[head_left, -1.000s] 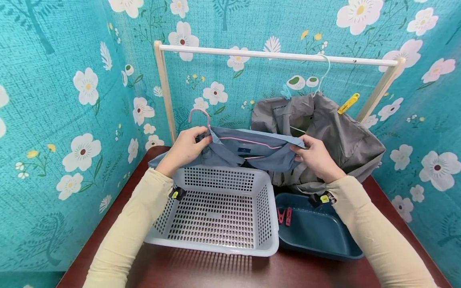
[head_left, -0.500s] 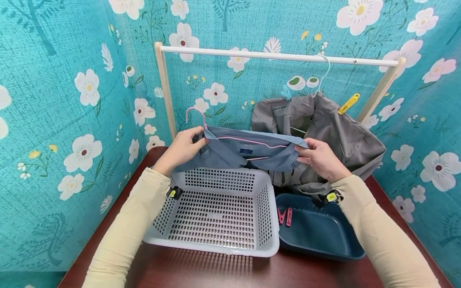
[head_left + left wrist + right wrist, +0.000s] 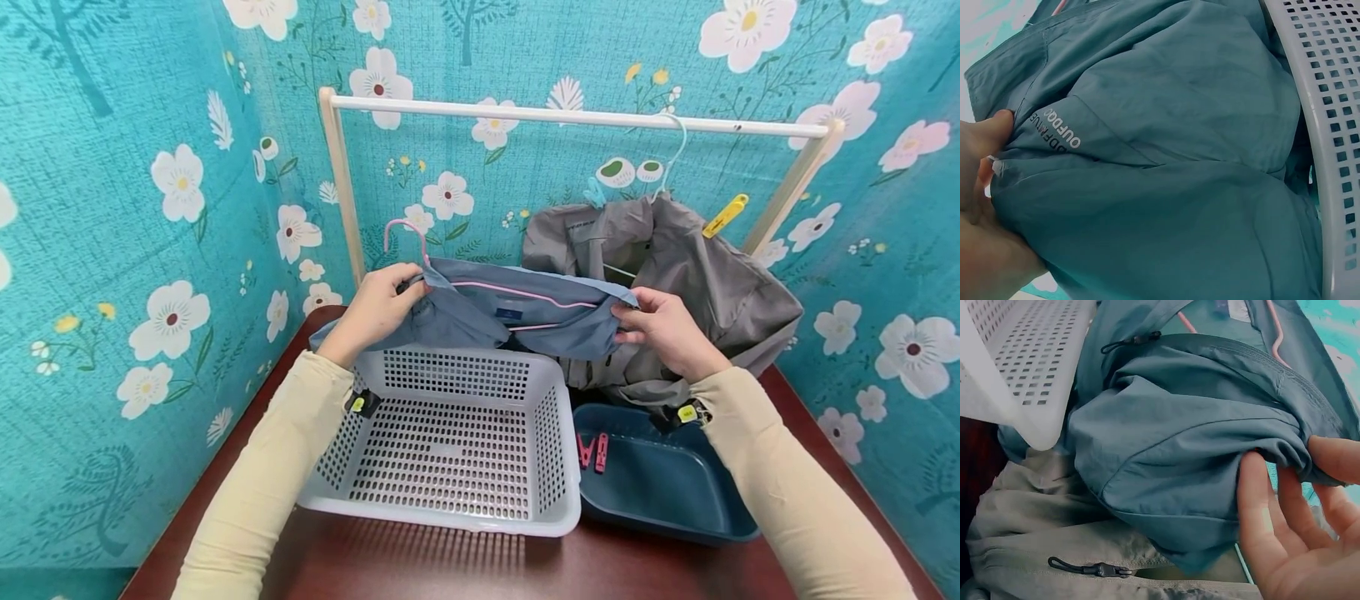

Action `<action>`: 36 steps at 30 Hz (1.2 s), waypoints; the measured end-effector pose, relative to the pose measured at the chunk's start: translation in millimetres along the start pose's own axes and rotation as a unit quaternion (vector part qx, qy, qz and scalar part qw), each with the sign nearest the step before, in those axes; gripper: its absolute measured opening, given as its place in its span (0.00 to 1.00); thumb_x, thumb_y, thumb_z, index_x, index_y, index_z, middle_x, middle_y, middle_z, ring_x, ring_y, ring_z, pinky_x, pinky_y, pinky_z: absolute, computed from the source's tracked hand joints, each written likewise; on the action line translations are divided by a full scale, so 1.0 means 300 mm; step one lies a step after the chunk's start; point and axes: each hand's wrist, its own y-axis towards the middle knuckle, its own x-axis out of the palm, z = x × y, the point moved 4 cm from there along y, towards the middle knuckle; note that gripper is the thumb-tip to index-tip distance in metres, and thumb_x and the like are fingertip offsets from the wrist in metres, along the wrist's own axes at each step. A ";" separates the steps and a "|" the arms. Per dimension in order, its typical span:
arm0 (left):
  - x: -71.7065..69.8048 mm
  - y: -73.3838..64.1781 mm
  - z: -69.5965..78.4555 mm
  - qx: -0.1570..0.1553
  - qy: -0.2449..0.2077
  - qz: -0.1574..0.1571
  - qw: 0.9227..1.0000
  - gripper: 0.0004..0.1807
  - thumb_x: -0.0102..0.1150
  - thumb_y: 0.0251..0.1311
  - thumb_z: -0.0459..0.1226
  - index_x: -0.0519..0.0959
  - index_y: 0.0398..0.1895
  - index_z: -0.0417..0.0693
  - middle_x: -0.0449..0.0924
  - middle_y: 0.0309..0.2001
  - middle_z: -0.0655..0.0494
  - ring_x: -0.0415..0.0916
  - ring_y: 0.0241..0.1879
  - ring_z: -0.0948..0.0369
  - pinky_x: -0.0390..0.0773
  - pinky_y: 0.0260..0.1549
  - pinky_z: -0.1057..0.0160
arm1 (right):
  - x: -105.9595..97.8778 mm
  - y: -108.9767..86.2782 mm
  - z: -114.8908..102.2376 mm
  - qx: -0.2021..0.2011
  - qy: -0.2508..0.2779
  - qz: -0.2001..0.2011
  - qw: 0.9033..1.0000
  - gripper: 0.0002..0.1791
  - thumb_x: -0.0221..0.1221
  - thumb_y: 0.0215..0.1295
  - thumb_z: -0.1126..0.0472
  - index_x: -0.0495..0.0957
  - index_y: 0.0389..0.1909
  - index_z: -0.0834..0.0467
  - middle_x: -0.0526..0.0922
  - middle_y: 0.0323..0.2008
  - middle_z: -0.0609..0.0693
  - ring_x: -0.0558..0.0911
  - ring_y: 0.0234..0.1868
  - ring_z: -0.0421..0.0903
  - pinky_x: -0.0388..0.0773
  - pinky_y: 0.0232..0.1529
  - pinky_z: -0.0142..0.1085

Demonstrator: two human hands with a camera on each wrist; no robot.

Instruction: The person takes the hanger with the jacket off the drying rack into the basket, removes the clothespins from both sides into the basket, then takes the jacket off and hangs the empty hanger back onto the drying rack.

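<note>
A blue jacket [image 3: 468, 321] with a small dark label inside its neck is stretched between my two hands, above the back edge of the grey basket. Inside it sits a pink hanger [image 3: 406, 223], whose hook sticks up at the left. My left hand [image 3: 381, 305] pinches the jacket's left side near that hook; printed lettering shows on the cloth in the left wrist view. With thumb and fingers, my right hand [image 3: 666, 327] grips the jacket's right side. In the right wrist view the cloth bunches between thumb and fingertips, and a black zip pull hangs at the opening.
A white rail [image 3: 510, 110] on wooden posts stands behind. From its right part hangs a grey jacket [image 3: 705, 292] on a pale green hanger, with a yellow clothespin [image 3: 725, 216]. In front are a grey perforated basket [image 3: 450, 523] and a dark blue tub [image 3: 675, 475] with pink clothespins [image 3: 602, 452].
My right hand has shifted slightly right, and my left hand slightly left, with the jacket drawn a little wider between them. The pink hook has moved slightly left.
</note>
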 end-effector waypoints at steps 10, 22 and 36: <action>-0.005 0.000 -0.002 0.010 -0.011 0.019 1.000 0.13 0.48 0.71 0.44 0.74 0.31 0.47 0.60 0.23 0.52 0.54 0.18 0.57 0.60 0.22 0.59 | -0.013 0.005 0.008 0.009 0.045 -0.019 0.999 0.03 0.59 0.64 0.67 0.81 0.31 0.59 0.81 0.33 0.47 0.81 0.35 0.39 0.78 0.40 0.31; 0.006 0.001 -0.024 0.008 -0.011 0.052 0.999 0.12 0.48 0.71 0.41 0.79 0.46 0.46 0.77 0.37 0.52 0.67 0.29 0.56 0.65 0.29 0.57 | -0.022 0.004 0.017 -0.026 -0.003 -0.018 1.000 0.11 0.58 0.62 0.75 0.82 0.29 0.56 0.82 0.31 0.44 0.77 0.32 0.39 0.77 0.36 0.29; 0.019 0.001 -0.033 0.009 -0.029 0.058 0.998 0.15 0.49 0.70 0.38 0.78 0.53 0.41 0.79 0.46 0.47 0.73 0.35 0.55 0.70 0.33 0.56 | -0.015 0.009 0.028 0.014 0.068 -0.084 0.994 0.12 0.48 0.66 0.77 0.72 0.29 0.60 0.74 0.30 0.48 0.73 0.28 0.41 0.75 0.32 0.30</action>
